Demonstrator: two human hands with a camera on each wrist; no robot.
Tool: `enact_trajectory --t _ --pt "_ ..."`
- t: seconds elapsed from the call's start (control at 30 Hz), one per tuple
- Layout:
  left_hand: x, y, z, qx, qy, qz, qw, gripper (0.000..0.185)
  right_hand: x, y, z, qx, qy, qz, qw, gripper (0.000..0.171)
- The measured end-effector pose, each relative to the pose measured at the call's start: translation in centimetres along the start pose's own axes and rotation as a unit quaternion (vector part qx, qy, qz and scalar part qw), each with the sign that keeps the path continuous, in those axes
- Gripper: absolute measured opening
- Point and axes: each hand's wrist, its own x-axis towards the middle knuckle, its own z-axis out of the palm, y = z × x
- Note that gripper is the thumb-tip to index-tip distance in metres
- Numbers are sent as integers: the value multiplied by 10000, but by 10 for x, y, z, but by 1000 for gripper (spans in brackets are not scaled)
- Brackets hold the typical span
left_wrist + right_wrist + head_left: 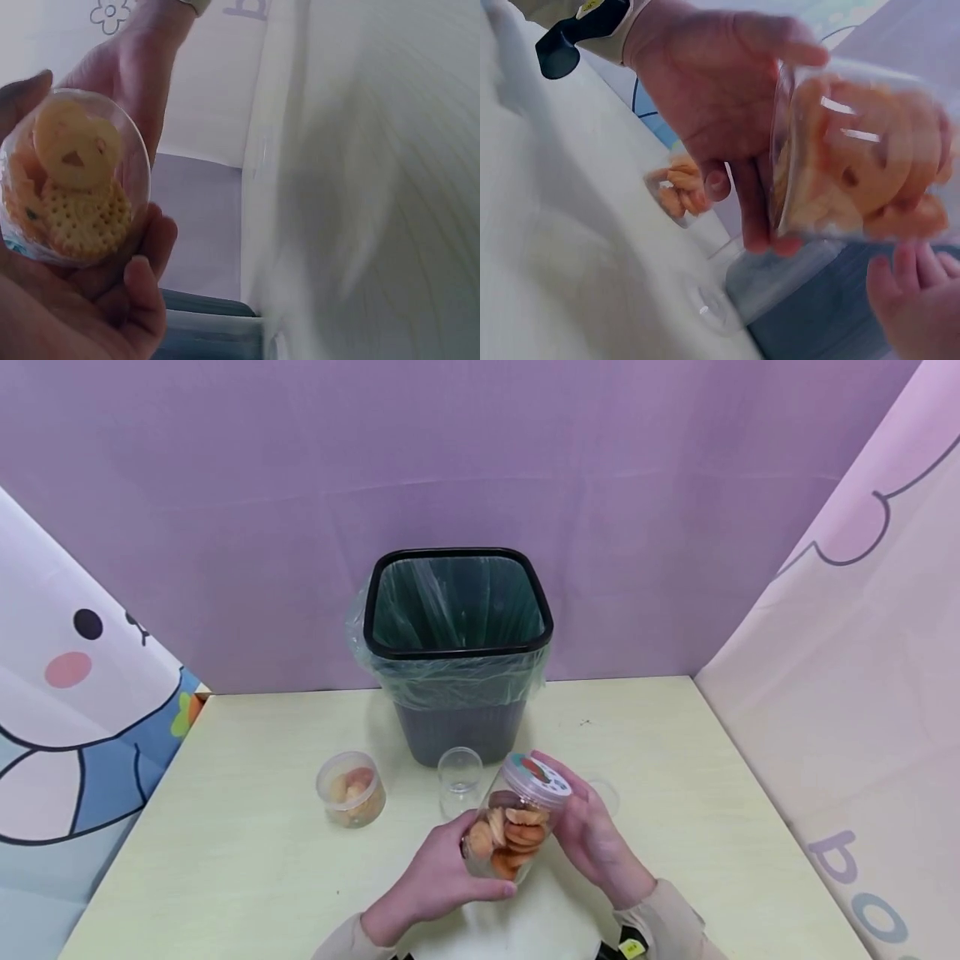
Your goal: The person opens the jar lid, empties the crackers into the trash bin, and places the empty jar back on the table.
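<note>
My left hand (442,872) grips the lower part of a clear plastic jar (501,852), thumb across its near side. Round orange-brown cookies or crackers (525,835) fill much of the jar, which is tilted with its lid up and to the right. The pale lid (536,778) carries a printed label and sits on the jar. My right hand (596,839) holds the jar at the lid end, its fingers reaching behind the lid. In the left wrist view the jar's base (90,180) faces the camera, a waffle-patterned cracker (86,217) showing through it.
A small clear tub (351,789) of snack pieces stands left of the jar. An empty clear cup (460,777) stands just behind it. A black-rimmed bin (461,727) with a green liner is at the back. A clear round piece (604,795) lies right of my right hand.
</note>
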Motion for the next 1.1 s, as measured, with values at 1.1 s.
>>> enact_trajectory --t 1.1 --pt "-2 10 3 534 257 -137 9981 83 -5 -7 36 -427 1452 -152 9884 46"
